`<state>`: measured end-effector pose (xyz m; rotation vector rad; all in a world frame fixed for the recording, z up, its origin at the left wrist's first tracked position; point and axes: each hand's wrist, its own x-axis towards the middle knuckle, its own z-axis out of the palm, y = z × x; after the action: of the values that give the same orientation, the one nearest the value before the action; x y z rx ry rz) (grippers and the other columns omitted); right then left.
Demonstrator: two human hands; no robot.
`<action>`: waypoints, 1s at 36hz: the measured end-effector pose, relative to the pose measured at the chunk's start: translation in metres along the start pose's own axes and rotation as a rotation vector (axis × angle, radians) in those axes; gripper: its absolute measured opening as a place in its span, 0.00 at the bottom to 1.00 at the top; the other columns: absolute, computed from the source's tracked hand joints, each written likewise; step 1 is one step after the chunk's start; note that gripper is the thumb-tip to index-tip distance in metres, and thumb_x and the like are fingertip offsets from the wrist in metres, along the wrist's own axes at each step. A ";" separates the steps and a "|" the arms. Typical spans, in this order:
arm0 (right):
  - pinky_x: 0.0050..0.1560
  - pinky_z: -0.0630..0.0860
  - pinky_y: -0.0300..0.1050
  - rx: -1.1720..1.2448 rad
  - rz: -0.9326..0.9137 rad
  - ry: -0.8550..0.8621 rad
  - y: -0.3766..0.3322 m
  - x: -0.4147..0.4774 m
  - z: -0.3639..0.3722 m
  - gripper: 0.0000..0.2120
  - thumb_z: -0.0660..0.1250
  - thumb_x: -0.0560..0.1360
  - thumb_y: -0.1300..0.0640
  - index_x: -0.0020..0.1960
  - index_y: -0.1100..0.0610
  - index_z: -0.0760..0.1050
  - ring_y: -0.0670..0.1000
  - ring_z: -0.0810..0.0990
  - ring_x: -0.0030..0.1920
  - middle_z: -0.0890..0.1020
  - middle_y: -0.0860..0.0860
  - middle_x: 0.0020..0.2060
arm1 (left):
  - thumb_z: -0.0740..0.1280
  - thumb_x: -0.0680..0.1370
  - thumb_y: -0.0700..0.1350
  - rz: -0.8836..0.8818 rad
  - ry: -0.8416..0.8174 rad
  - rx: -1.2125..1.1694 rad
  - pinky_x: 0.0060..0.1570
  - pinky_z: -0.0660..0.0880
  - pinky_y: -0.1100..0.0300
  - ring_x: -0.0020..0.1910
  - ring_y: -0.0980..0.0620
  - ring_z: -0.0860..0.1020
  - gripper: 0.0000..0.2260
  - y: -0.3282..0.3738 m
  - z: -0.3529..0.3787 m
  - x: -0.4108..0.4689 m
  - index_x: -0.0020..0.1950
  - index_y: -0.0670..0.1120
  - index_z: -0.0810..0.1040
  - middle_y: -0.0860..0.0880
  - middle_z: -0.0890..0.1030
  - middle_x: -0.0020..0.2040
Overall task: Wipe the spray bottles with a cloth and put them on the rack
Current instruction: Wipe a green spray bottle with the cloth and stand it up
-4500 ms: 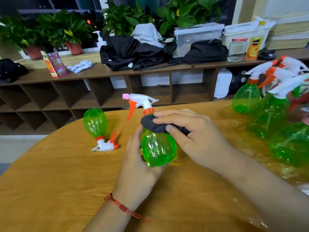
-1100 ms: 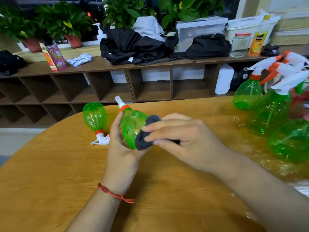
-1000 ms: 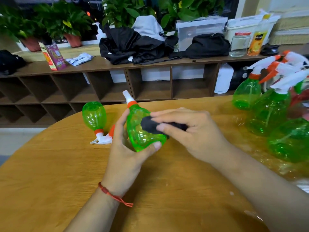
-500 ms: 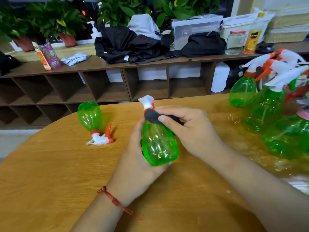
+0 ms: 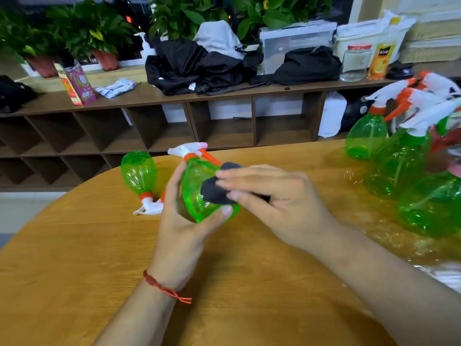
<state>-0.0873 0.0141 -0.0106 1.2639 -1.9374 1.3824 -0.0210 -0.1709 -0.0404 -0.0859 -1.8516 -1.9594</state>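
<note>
My left hand (image 5: 179, 231) grips a green spray bottle (image 5: 193, 188) from below, above the round wooden table (image 5: 74, 258). The bottle leans to the left, its white and orange trigger head pointing up and away. My right hand (image 5: 277, 206) pinches a small dark cloth (image 5: 214, 191) between thumb and fingers and presses it against the bottle's side. A second green spray bottle (image 5: 138, 171) lies upside down on the table just left of my hands, resting on its trigger head.
Several more green spray bottles (image 5: 399, 161) stand clustered at the table's right edge on crinkled clear plastic wrap. Beyond the table runs a brown cubby shelf (image 5: 159, 128) topped with potted plants, black bags, boxes and a jar.
The held bottle has tipped from upright to leaning left. The cloth has slid from the bottle's neck down onto its body.
</note>
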 end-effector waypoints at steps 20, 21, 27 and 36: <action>0.69 0.78 0.50 0.039 0.366 -0.004 0.014 0.005 -0.006 0.11 0.73 0.81 0.59 0.62 0.53 0.86 0.39 0.83 0.62 0.87 0.42 0.58 | 0.86 0.67 0.38 0.019 -0.234 0.412 0.69 0.77 0.54 0.69 0.58 0.78 0.52 -0.006 0.013 -0.012 0.81 0.60 0.61 0.64 0.77 0.70; 0.69 0.78 0.49 0.012 0.333 -0.006 0.013 0.004 -0.005 0.11 0.74 0.80 0.59 0.62 0.53 0.87 0.39 0.82 0.63 0.87 0.42 0.59 | 0.86 0.66 0.36 0.022 -0.210 0.398 0.68 0.76 0.58 0.69 0.61 0.78 0.52 -0.004 0.014 -0.011 0.82 0.59 0.61 0.66 0.77 0.70; 0.67 0.79 0.50 -0.037 0.108 -0.072 0.000 0.000 -0.002 0.11 0.75 0.79 0.62 0.60 0.55 0.87 0.42 0.83 0.64 0.86 0.46 0.61 | 0.82 0.67 0.28 0.027 -0.072 0.282 0.61 0.74 0.72 0.64 0.67 0.80 0.50 0.006 0.011 -0.007 0.82 0.50 0.64 0.69 0.81 0.63; 0.65 0.79 0.50 0.101 0.030 -0.050 -0.001 0.002 -0.009 0.10 0.75 0.78 0.65 0.59 0.60 0.87 0.49 0.85 0.62 0.86 0.51 0.60 | 0.86 0.62 0.43 0.023 0.062 0.003 0.72 0.72 0.32 0.71 0.39 0.78 0.48 0.000 0.003 0.000 0.79 0.54 0.70 0.45 0.80 0.72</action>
<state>-0.0889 0.0212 -0.0051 1.3333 -1.9486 1.4941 -0.0219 -0.1681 -0.0399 -0.0451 -1.8063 -1.9222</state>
